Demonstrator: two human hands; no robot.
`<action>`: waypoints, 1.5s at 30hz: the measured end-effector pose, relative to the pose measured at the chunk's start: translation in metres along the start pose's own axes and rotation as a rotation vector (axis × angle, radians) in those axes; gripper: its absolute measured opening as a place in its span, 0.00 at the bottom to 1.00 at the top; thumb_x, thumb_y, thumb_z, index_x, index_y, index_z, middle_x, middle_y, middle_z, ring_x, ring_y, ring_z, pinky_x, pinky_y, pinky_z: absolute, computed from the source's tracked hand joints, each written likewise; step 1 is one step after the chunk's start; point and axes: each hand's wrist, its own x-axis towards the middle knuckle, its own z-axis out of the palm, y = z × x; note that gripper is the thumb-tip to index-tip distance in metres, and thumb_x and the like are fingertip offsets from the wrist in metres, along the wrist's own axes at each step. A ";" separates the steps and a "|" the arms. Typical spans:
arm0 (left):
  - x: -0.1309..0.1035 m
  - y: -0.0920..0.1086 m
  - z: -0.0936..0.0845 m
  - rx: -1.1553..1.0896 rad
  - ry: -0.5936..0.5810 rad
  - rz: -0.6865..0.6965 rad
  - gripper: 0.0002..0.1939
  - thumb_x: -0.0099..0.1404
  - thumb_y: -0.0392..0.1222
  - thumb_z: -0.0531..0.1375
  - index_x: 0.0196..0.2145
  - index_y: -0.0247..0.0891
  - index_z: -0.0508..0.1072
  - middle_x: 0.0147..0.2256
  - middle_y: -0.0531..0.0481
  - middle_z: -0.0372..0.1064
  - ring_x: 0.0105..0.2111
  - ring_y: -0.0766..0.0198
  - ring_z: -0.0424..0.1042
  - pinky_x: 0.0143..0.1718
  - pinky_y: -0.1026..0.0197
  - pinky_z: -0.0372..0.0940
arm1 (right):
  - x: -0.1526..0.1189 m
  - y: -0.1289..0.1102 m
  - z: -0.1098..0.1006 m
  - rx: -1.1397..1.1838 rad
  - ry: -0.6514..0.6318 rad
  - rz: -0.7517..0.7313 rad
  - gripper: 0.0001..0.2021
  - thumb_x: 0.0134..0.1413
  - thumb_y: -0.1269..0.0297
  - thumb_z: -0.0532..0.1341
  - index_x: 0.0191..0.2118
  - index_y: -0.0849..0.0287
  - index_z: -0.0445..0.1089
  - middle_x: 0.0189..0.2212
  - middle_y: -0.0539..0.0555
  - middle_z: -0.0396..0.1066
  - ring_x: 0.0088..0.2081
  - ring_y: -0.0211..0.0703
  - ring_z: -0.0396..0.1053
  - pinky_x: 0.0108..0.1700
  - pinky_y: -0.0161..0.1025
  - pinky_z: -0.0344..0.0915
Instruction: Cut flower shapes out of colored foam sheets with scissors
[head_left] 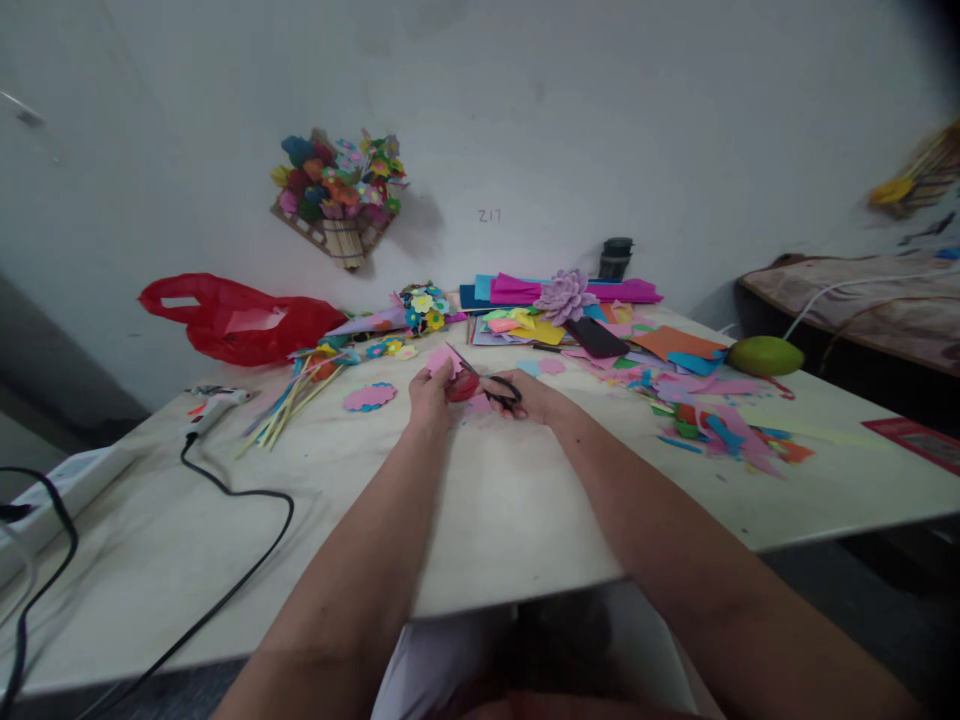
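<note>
Two forearms (375, 540) span the surface (510, 530) — left hand (429, 396) pinching pink paper (442, 358), right hand (534, 398) gripping scissors (504, 380). The paper looks light, easily creased — best held by its edge.

A handicraft room, judging by the coloured scraps (726, 432), scissors (507, 391) and artificial flowers (343, 192).

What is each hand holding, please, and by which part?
The right hand holds scissors by the handles; the left hand pinches pink paper, seemingly near its lower edge. Whether it grips the red item is unclear.
</note>
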 end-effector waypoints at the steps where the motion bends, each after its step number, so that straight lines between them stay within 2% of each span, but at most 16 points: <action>1: 0.000 0.000 0.000 0.010 -0.011 -0.006 0.13 0.49 0.36 0.70 0.24 0.34 0.67 0.22 0.50 0.69 0.23 0.63 0.73 0.31 0.59 0.70 | 0.001 0.001 -0.001 0.016 -0.002 -0.002 0.15 0.55 0.53 0.59 0.33 0.63 0.68 0.16 0.46 0.64 0.13 0.29 0.58 0.11 0.27 0.43; 7: 0.000 0.001 -0.001 0.091 -0.058 -0.061 0.16 0.48 0.39 0.71 0.28 0.34 0.68 0.25 0.43 0.73 0.24 0.60 0.75 0.28 0.59 0.69 | 0.003 0.005 -0.006 0.041 0.001 -0.023 0.20 0.54 0.47 0.59 0.36 0.63 0.68 0.17 0.47 0.65 0.14 0.30 0.60 0.11 0.28 0.46; 12: 0.000 0.000 -0.002 0.127 -0.086 -0.041 0.16 0.47 0.39 0.71 0.28 0.32 0.68 0.24 0.43 0.73 0.25 0.58 0.76 0.28 0.59 0.70 | 0.002 0.005 -0.008 0.024 -0.007 -0.038 0.22 0.51 0.45 0.60 0.36 0.62 0.67 0.18 0.47 0.66 0.14 0.30 0.61 0.12 0.28 0.47; 18: 0.000 0.000 -0.005 0.129 -0.124 -0.066 0.15 0.45 0.39 0.72 0.26 0.33 0.69 0.23 0.44 0.72 0.26 0.56 0.76 0.29 0.55 0.72 | 0.001 0.003 -0.007 -0.043 0.013 -0.047 0.18 0.53 0.49 0.60 0.34 0.62 0.67 0.18 0.47 0.66 0.14 0.29 0.60 0.12 0.27 0.47; 28: -0.001 0.002 0.000 0.050 -0.062 -0.051 0.14 0.43 0.32 0.71 0.23 0.33 0.68 0.20 0.52 0.67 0.22 0.62 0.73 0.28 0.58 0.72 | 0.003 0.003 -0.007 -0.097 0.014 -0.070 0.16 0.57 0.52 0.58 0.33 0.62 0.68 0.18 0.48 0.66 0.14 0.29 0.61 0.11 0.27 0.48; 37: -0.003 0.004 0.003 0.071 -0.041 -0.044 0.12 0.43 0.28 0.69 0.21 0.33 0.68 0.20 0.50 0.68 0.22 0.63 0.72 0.29 0.59 0.71 | 0.003 0.004 -0.008 -0.114 -0.011 -0.070 0.15 0.57 0.53 0.59 0.30 0.62 0.67 0.17 0.48 0.66 0.14 0.29 0.61 0.11 0.27 0.48; 45: 0.000 0.002 0.000 0.048 -0.071 -0.034 0.10 0.43 0.28 0.68 0.20 0.31 0.68 0.20 0.49 0.69 0.22 0.64 0.71 0.28 0.59 0.70 | 0.000 -0.001 -0.004 -0.129 0.010 -0.046 0.14 0.58 0.56 0.59 0.29 0.62 0.66 0.15 0.46 0.64 0.13 0.28 0.59 0.11 0.26 0.48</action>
